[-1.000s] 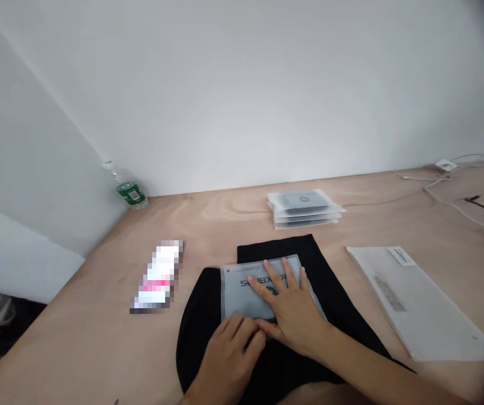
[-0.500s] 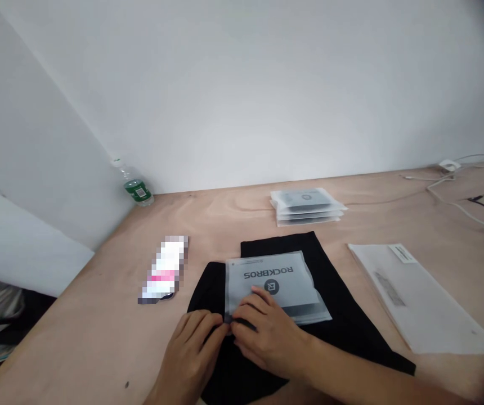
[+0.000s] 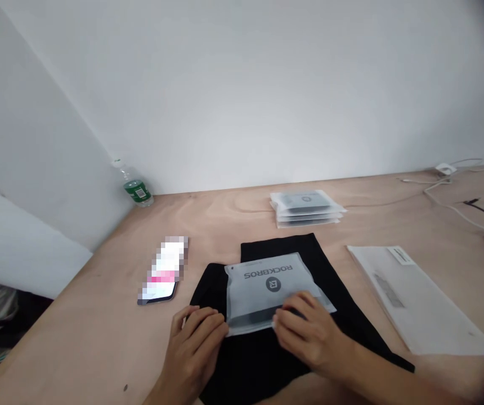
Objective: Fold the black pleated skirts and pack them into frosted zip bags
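Note:
A frosted plastic zip bag point(image 3: 263, 292) printed with ROCKBROS lies on a spread black garment point(image 3: 263, 360), its lettering upside down to me. Something dark shows through its near part. My left hand point(image 3: 197, 343) is closed, thumb and fingers pinching the bag's near left corner. Along the near edge, to the right of the middle, my right hand point(image 3: 309, 332) pinches the bag with curled fingers. The right fingertips partly cover that edge.
Behind the garment stands a stack of similar filled bags point(image 3: 307, 208). A larger frosted bag point(image 3: 419, 304) with a label lies at the right. At the left are a phone point(image 3: 166, 270) and a water bottle point(image 3: 136, 188). White cables point(image 3: 440, 191) run along the back right.
My right hand has slid rightward along the bag's near edge, away from my left hand. My left hand stays at the corner. The bag's near edge now shows between them.

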Motion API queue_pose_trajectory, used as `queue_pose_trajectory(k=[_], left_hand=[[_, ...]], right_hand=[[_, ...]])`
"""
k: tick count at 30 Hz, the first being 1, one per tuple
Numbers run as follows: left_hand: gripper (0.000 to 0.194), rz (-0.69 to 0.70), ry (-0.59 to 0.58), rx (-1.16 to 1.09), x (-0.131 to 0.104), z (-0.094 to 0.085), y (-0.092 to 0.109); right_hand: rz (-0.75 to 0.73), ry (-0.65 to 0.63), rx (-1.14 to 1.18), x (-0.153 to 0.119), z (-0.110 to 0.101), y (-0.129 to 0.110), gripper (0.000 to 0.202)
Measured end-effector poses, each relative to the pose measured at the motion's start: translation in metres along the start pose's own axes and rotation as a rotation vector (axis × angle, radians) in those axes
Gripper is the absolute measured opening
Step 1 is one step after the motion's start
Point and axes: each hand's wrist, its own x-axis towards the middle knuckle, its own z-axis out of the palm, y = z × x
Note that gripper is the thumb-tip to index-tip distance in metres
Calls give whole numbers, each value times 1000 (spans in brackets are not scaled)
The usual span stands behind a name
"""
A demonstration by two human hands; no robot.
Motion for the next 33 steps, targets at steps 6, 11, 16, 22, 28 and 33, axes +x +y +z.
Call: queue_pose_trajectory(k=[6, 11, 16, 22, 28, 33], left_hand=[[19, 37, -5, -19, -7, 0, -13], [23, 42, -312, 23, 8, -19, -7], [81, -115, -426, -5, 43, 3, 28], [85, -117, -517, -28, 53, 71, 36], [86, -163, -576, -43, 39, 79, 22], [87, -295, -631, -35, 33, 76, 5]], right_hand=[[132, 60, -31, -63, -28, 33, 16], [255, -86, 24, -62, -44, 31, 14], [314, -180, -30, -14, -35, 24, 52], [356, -303, 9, 13, 10, 29, 65], [383, -343, 36, 8, 17, 32, 70], [397, -341, 34, 12, 12, 32, 70]])
